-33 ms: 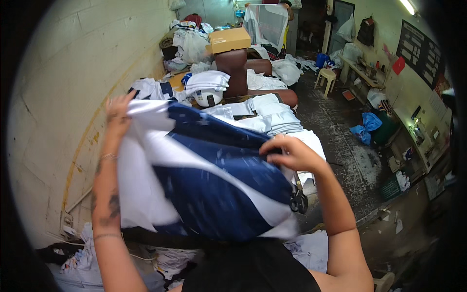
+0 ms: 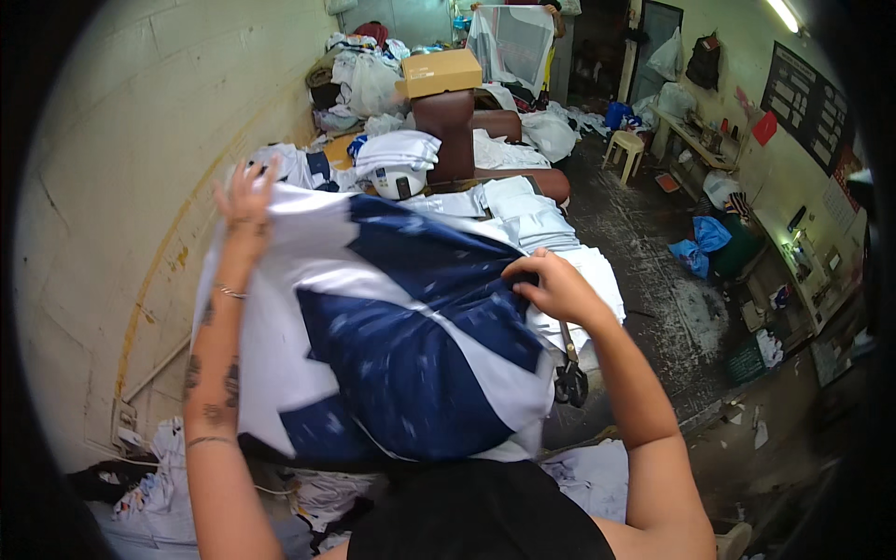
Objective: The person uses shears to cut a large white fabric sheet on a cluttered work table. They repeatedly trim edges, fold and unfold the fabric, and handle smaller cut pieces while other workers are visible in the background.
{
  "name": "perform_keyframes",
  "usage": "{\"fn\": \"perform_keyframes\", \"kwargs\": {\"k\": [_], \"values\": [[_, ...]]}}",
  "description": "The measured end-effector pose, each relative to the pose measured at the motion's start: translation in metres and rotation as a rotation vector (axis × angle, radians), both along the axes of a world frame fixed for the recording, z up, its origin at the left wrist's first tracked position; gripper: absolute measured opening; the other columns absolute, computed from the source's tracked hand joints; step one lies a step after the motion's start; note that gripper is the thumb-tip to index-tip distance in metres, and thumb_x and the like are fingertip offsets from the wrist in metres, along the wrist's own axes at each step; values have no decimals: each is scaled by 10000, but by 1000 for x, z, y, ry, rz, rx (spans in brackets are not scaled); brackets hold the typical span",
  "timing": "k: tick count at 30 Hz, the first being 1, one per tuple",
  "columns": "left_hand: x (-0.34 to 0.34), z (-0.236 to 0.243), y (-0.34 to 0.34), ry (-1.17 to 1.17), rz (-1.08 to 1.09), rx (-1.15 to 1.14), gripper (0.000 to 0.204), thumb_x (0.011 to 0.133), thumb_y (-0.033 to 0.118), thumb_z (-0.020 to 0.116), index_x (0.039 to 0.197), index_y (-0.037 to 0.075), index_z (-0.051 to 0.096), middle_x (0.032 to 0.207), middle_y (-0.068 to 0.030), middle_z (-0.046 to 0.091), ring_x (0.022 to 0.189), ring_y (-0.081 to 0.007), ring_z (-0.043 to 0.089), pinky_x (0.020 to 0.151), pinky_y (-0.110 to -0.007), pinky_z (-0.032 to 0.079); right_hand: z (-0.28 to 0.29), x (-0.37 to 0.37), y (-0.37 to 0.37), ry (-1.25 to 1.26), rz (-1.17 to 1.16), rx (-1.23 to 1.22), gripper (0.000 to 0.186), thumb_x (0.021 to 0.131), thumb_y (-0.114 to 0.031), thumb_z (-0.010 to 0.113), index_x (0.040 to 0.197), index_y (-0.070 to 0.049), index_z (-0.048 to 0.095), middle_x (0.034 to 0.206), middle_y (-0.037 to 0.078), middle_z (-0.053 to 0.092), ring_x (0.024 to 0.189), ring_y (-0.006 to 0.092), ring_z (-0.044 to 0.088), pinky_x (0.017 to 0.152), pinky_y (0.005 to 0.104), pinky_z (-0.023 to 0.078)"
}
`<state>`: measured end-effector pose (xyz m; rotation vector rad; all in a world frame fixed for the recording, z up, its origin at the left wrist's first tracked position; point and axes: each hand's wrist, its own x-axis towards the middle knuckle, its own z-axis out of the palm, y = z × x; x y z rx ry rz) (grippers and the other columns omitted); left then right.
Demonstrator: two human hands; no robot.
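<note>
Left hand (image 2: 245,207) pinches top-left edge of navy-and-white cloth (image 2: 392,345); right hand (image 2: 553,287) clenches its right edge; cloth spread between them.

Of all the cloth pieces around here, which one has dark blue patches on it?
The navy-and-white cloth held up by both hands, left hand and right hand. The folded stacks behind it are plain white.

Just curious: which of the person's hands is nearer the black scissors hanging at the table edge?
Right. The right hand grips the navy-and-white cloth just above the black scissors; the left hand holds the cloth's far corner.
</note>
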<state>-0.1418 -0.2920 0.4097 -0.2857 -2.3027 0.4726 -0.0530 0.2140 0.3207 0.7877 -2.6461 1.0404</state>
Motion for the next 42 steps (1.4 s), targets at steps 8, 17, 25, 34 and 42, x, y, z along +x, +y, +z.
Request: {"fn": "perform_keyframes", "kwargs": {"k": [8, 17, 25, 34, 42], "values": [[220, -374, 107, -1254, 155, 565, 823, 1001, 400, 669, 1704, 180, 302, 1699, -311, 273, 1536, -512, 326, 1178, -732, 326, -283, 83, -11, -142, 27, 611, 572, 962, -403, 711, 1501, -245, 603, 1697, 218, 369, 1503, 412, 444, 1216, 635, 335], [320, -408, -7, -611, -11, 758, 539, 950, 291, 725, 1409, 26, 628, 1517, -245, 522, 1453, -435, 456, 1224, -575, 333, -314, 172, -2, -176, -213, 216, 530, 774, -189, 824, 1272, -68, 688, 1376, 188, 607, 1311, 402, 546, 1140, 598, 405], [280, -366, -57, -1188, 22, 957, 200, 992, 168, 688, 1144, 47, 735, 1194, -152, 714, 1120, -311, 691, 962, -397, 542, -272, 132, -34, -621, -15, 450, 308, 1003, -274, 695, 1262, -111, 730, 1037, 197, 774, 1076, 376, 725, 1108, 544, 420], [215, -287, -108, -937, -335, 2690, 820, 1105, 663, 393, 1620, 25, 373, 1621, -190, 495, 1458, -334, 532, 1207, -515, 435, -254, 50, 29, -1304, -259, -1026, 866, 1002, -476, 724, 1670, -101, 319, 1617, 138, 478, 1503, 257, 418, 1230, 516, 347], [167, -217, -142, -480, -331, 2091, 280, 1094, 288, 661, 1243, 55, 701, 1123, -40, 756, 1020, -153, 711, 900, -358, 596, -148, -13, 67, -596, -600, -316, 256, 1015, -284, 757, 1011, -29, 770, 794, 3, 712, 635, 79, 570, 597, 277, 467]]}}
